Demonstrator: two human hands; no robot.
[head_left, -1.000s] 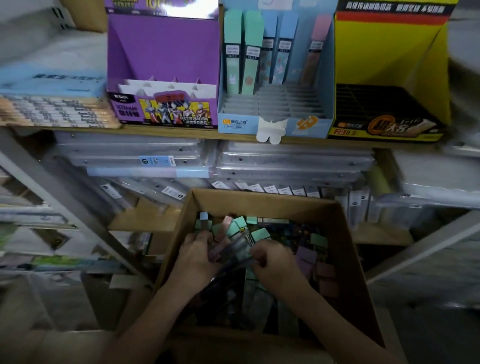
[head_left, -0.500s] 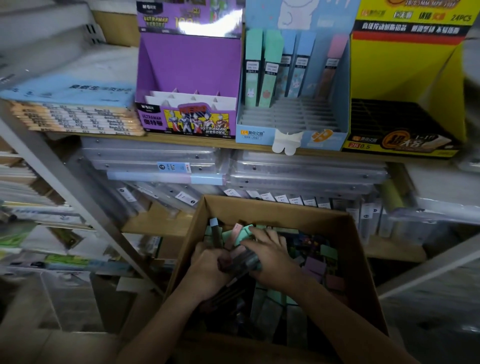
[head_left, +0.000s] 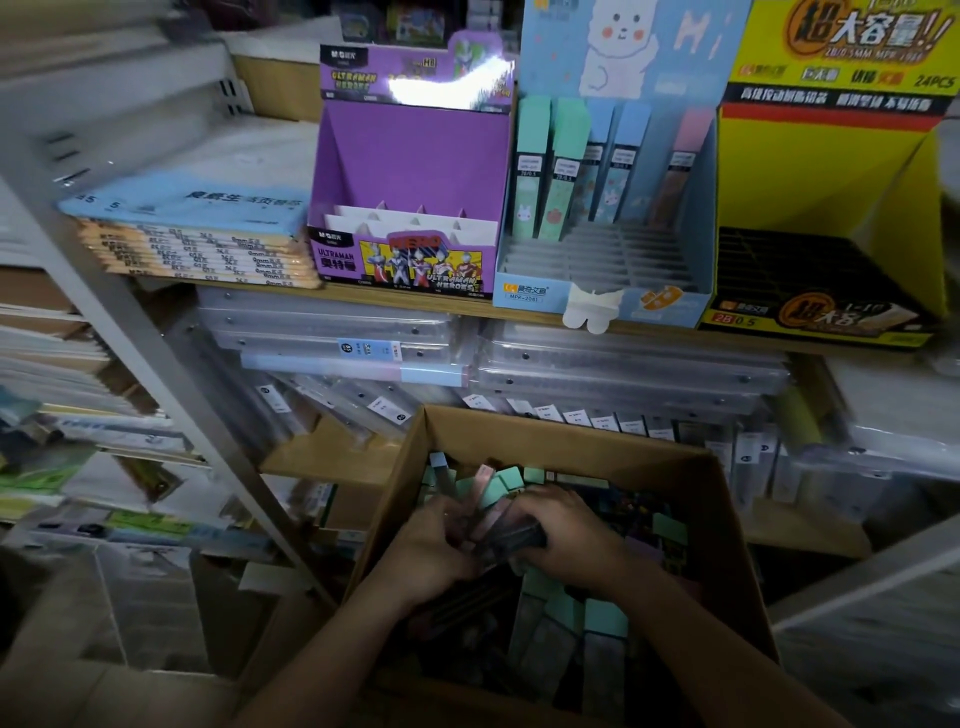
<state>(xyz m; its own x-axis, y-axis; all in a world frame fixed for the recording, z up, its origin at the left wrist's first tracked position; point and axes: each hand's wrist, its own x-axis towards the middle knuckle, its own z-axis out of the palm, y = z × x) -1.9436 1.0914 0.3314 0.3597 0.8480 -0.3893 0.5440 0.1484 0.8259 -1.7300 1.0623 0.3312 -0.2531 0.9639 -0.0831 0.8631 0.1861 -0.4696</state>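
Observation:
An open cardboard box (head_left: 691, 467) stands low in the middle, filled with slim pencil-lead cases in green, pink, blue and purple. Both hands are inside it. My left hand (head_left: 434, 553) grips a fanned bunch of lead cases (head_left: 485, 491) whose tops stick up above the fingers. My right hand (head_left: 563, 535) curls over the same bunch from the right. On the shelf above, a light blue display box (head_left: 602, 299) holds a few upright lead cases (head_left: 563, 171) in its back row; its front slots look bare.
A purple display box (head_left: 410, 171) stands left of the blue one and a yellow display box (head_left: 831, 176) right of it. Stacked notebooks (head_left: 202, 244) lie at the far left. Clear plastic folders (head_left: 363, 338) fill the shelf below. A grey slanted shelf post (head_left: 156, 384) runs down the left.
The view has tilted up, showing more of the shelf displays. My right hand has closed onto the bunch of lead cases held by my left hand; both stay in the box.

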